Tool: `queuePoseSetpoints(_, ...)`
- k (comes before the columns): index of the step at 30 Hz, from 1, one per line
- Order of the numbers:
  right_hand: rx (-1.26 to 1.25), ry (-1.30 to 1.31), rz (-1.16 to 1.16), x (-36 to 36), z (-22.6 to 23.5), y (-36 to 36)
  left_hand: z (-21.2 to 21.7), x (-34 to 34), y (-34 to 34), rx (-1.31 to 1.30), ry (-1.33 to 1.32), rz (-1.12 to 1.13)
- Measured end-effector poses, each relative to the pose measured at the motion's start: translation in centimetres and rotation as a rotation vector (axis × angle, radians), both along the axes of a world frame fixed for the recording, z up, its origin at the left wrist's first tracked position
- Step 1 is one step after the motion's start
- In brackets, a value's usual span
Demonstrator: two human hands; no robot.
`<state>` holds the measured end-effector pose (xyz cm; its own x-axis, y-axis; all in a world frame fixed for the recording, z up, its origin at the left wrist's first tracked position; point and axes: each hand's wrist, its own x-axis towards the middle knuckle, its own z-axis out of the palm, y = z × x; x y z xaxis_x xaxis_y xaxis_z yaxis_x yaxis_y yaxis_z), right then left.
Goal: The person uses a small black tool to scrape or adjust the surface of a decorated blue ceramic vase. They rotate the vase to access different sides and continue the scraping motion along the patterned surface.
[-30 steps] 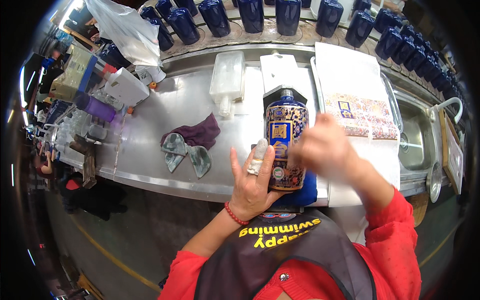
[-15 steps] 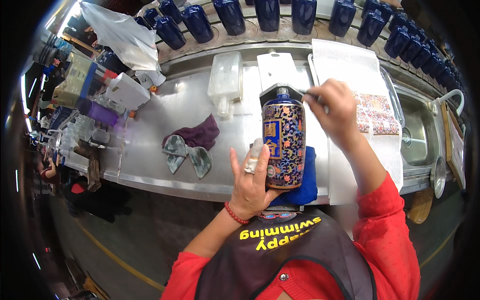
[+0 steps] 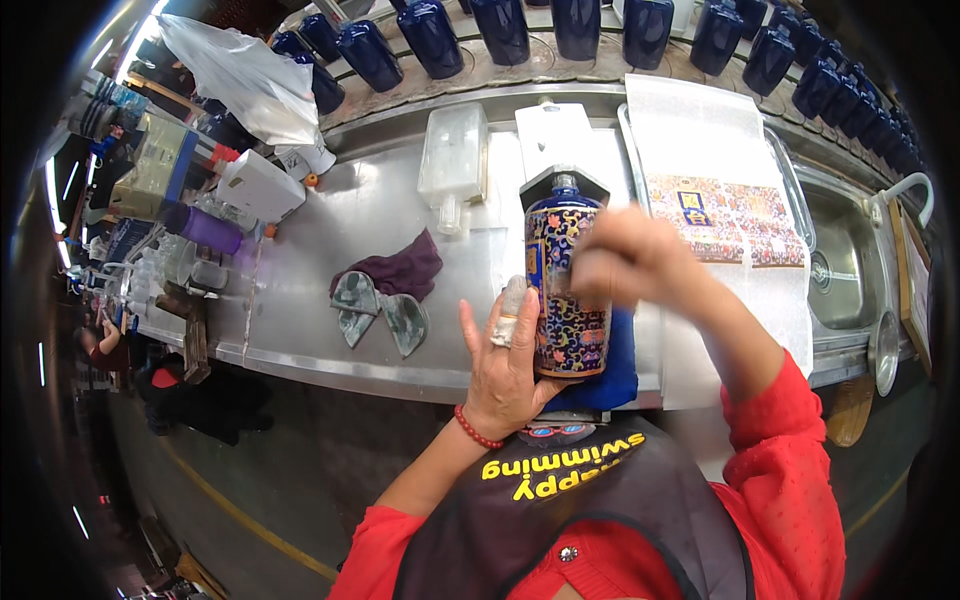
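A dark blue bottle (image 3: 574,335) with a flowered wrap lies on its back, neck away from me. Its neck end rests at a dark angled stand (image 3: 592,184). My left hand (image 3: 505,372) grips the bottle's lower left side, thumb near its base; one finger wears a pale cover and another a white wrap. Over the bottle's right upper side is my right hand (image 3: 640,262), blurred, with fingers curled in against the wrap. Whatever lies in those fingers is too smeared to make out. A folded blue cloth (image 3: 622,372) sits under the bottle's lower end.
Printed flowered sheets (image 3: 735,215) lie on white paper (image 3: 690,120) at the right, beside a steel sink (image 3: 845,265). Left of the bottle are a clear bottle (image 3: 455,160), a purple cloth (image 3: 410,264) and a camouflage cloth (image 3: 375,310). Blue bottles (image 3: 500,30) line a conveyor behind.
My right hand has moved down and left, from beside the bottle's neck onto its wrap. My left hand keeps its grip. The conveyor bottles have shifted rightward.
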<state>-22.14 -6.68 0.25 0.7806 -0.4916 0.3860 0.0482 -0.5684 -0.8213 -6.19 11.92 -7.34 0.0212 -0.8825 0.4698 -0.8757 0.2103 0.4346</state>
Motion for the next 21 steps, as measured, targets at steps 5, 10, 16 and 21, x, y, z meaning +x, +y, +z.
queuePoseSetpoints(5, -0.852, -0.134, -0.026, 0.2, 0.7, 1.6, -0.5, 0.4, 0.3, 0.025, -0.023, -0.001)
queuePoseSetpoints(10, 0.226, -0.029, -0.268, -0.6, -0.6, 0.2, -1.5, 0.7, 0.3, 0.026, -0.013, -0.023)
queuePoseSetpoints(16, -0.009, -0.047, -0.337, -4.0, -5.2, -0.4, -0.5, 1.6, 0.0, 0.023, 0.092, -0.091)
queuePoseSetpoints(21, 0.195, -0.073, -0.403, -4.5, -6.1, 0.9, 2.4, 3.0, -3.6, -0.007, -0.087, -0.114)
